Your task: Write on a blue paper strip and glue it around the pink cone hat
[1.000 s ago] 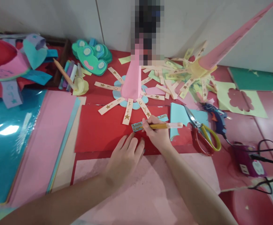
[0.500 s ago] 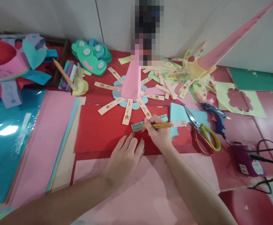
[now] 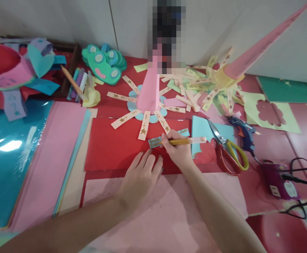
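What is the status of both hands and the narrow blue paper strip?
Right hand gripping slim golden pen, tip at strip. Left hand touching red paper sheet. Right hand hiding strip's middle.

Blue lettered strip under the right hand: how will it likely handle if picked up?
The blue strip looks thin and narrow: probably light, somewhat bendy. Lying flat on the red sheet, it may be awkward to pinch up; pushed, it would likely slide, not roll.

We look forward and down from the wearer's head, close above the left hand (image 3: pixel 142 170) and right hand (image 3: pixel 179 155), across the table (image 3: pixel 282 147) to the wall (image 3: pixel 208 24).
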The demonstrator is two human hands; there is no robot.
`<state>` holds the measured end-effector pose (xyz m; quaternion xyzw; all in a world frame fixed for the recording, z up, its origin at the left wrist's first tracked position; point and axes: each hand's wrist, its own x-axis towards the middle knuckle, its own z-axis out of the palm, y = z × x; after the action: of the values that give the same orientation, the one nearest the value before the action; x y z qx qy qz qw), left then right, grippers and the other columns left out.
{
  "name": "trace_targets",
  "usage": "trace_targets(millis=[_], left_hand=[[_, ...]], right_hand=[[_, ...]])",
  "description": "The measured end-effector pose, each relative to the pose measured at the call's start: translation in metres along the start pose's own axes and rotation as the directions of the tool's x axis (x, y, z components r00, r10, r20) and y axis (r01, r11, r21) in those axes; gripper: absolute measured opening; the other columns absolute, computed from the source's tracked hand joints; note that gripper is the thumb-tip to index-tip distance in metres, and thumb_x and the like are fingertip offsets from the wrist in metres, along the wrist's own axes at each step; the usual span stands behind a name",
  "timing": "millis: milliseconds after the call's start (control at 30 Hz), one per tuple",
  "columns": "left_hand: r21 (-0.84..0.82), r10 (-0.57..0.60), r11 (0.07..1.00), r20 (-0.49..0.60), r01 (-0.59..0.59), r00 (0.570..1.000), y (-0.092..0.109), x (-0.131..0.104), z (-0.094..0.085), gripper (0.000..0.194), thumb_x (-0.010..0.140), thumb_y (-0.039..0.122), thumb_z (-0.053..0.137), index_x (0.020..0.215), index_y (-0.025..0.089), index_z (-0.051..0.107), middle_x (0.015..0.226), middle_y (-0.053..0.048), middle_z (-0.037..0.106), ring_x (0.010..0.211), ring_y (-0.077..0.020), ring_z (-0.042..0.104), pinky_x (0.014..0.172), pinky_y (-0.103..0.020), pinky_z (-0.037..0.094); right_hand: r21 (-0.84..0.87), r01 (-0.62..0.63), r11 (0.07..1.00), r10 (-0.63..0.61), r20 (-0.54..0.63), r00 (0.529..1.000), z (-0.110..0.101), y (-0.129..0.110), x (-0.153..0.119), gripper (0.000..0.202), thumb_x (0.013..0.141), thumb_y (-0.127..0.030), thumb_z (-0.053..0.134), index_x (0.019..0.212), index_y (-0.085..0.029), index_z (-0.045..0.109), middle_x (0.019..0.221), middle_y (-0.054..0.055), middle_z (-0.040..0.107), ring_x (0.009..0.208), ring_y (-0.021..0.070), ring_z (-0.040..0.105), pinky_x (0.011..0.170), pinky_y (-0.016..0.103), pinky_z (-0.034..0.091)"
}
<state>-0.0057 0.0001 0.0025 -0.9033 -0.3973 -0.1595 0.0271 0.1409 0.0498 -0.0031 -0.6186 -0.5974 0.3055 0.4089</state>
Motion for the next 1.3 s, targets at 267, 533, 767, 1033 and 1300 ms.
trace_targets(millis=[267,533,767,1033,1300], left_hand=[[-0.025,0.000,1.000,0.009,0.000,1.000,0.000,0.000,0.001,0.024,0.086,0.013,0.047,0.106,0.008,0.058,0.088,-0.012,0.062,0.101,-0.0269,0.060,0.085,-0.040,0.048],[-0.002,0.002,1.000,-0.005,-0.002,1.000,0.000,0.000,0.000,0.023,0.085,0.012,0.048,0.104,0.008,0.059,0.086,-0.012,0.062,0.098,-0.0262,0.061,0.084,-0.040,0.048],[-0.004,0.002,1.000,-0.008,-0.002,1.000,0.000,0.001,0.000,0.023,0.086,0.014,0.046,0.105,0.009,0.059,0.086,-0.011,0.062,0.098,-0.0254,0.061,0.084,-0.038,0.048],[-0.014,0.002,1.000,0.007,-0.002,1.000,0.000,-0.001,0.001,0.026,0.087,0.016,0.046,0.108,0.009,0.059,0.087,-0.011,0.063,0.101,-0.0258,0.060,0.087,-0.040,0.048],[-0.007,0.006,1.000,0.028,-0.006,1.000,0.000,0.001,-0.002,0.029,0.088,0.020,0.045,0.109,0.007,0.059,0.088,-0.012,0.063,0.102,-0.0253,0.059,0.096,-0.044,0.043]], right_hand=[[0.014,-0.025,1.000,0.025,-0.024,0.999,0.000,0.001,0.000,0.033,0.082,-0.029,0.047,0.055,-0.022,0.030,0.046,-0.006,0.037,0.043,0.0079,0.037,0.045,0.022,0.032],[-0.006,0.006,1.000,-0.006,-0.005,1.000,0.000,0.001,0.000,0.034,0.081,-0.027,0.047,0.053,-0.021,0.030,0.046,-0.007,0.034,0.042,0.0070,0.034,0.044,0.022,0.030],[-0.019,0.024,1.000,-0.024,-0.022,0.999,-0.001,0.002,0.000,0.033,0.080,-0.025,0.047,0.053,-0.021,0.028,0.045,-0.006,0.037,0.042,0.0075,0.036,0.044,0.022,0.031],[0.125,-0.089,0.988,0.110,-0.176,0.978,-0.015,0.004,0.001,0.033,0.083,-0.033,0.052,0.056,-0.022,0.038,0.040,-0.008,0.042,0.039,0.0093,0.050,0.043,0.022,0.038],[0.007,-0.064,0.998,0.058,-0.532,0.845,-0.057,0.006,0.013,0.030,0.080,-0.042,0.058,0.063,-0.019,0.048,0.044,-0.006,0.049,0.041,0.0094,0.050,0.047,0.023,0.041]])
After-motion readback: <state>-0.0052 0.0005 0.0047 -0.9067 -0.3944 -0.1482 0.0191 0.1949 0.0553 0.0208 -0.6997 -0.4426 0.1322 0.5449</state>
